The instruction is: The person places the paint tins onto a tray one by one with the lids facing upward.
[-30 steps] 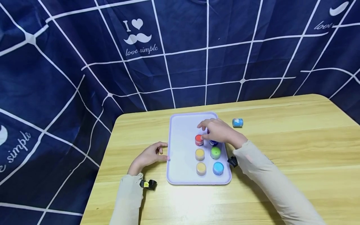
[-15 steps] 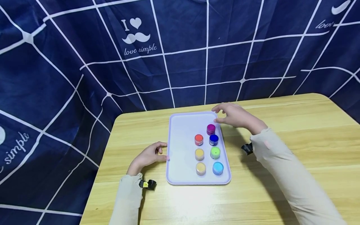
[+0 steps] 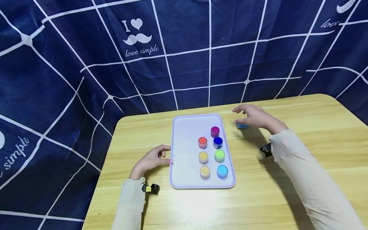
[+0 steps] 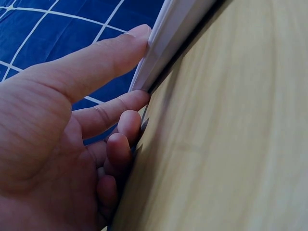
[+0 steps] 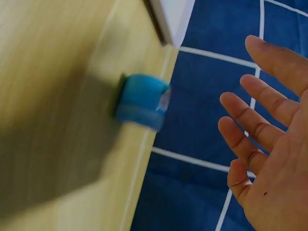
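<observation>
A pale lavender tray [image 3: 185, 150] lies on the table with several small paint jars on its right part. Among them are a magenta jar [image 3: 215, 131], a red jar [image 3: 202, 142], a dark blue jar [image 3: 218, 142], a green jar [image 3: 219, 156] and a light blue jar [image 3: 222, 171]. At the tray's left edge, my left hand [image 3: 151, 160] touches the rim with thumb and forefinger; its other fingers are loosely bent. My right hand [image 3: 255, 117] hovers, fingers spread and holding nothing, above a blue jar [image 5: 142, 102] that lies on its side and is partly hidden in the head view.
Two yellowish jars [image 3: 203, 157] stand in the tray's inner column. The wooden table [image 3: 316, 137] extends to the right. A dark blue curtain [image 3: 189, 73] with white lines hangs behind it.
My right hand has left the jars on the tray, uncovering the magenta and dark blue ones, and moved right to above the lying blue jar. The left hand stays at the tray's edge.
</observation>
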Available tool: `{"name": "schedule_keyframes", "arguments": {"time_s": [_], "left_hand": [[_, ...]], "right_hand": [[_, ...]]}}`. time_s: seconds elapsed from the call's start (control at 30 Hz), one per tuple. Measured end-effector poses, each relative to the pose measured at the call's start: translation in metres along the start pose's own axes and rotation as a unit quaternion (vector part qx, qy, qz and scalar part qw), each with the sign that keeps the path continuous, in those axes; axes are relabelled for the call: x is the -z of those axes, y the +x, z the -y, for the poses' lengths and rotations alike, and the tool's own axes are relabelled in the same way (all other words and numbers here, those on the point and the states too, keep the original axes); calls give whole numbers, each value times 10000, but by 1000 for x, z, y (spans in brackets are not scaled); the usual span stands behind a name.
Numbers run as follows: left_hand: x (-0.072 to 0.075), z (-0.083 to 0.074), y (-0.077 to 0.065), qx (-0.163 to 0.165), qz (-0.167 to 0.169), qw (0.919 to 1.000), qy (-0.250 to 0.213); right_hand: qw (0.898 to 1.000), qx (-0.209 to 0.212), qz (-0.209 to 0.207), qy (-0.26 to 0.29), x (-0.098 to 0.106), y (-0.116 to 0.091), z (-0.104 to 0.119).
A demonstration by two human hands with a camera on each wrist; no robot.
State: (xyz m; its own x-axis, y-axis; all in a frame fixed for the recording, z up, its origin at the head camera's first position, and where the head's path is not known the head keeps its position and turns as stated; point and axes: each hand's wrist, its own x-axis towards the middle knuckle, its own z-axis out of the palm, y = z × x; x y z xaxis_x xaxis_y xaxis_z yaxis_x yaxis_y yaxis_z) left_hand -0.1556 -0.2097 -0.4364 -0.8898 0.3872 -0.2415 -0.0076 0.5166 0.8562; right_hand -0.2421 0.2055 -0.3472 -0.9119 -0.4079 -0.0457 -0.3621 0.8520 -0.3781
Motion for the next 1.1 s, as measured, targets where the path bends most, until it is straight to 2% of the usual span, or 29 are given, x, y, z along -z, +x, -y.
{"name": "schedule_keyframes", "arguments": {"time_s": [0.13,0.47,0.83,1.1], "left_hand": [[1,0,-1,-11,-17,10000,50],[-1,1,-1,-58,-39,9999,92],[0,-1,-1,-53,-47,9999,86],[-1,-2,-1,-14,-60,9999,110]], "right_hand": [[9999,-80,25,94,-2,-1,-11],[9957,-578,548,482,-12,-5,-38],[9914,-386,738,1011,-17,-5,-46],[9881,-556,864,1143,-25,-2,-51]]}}
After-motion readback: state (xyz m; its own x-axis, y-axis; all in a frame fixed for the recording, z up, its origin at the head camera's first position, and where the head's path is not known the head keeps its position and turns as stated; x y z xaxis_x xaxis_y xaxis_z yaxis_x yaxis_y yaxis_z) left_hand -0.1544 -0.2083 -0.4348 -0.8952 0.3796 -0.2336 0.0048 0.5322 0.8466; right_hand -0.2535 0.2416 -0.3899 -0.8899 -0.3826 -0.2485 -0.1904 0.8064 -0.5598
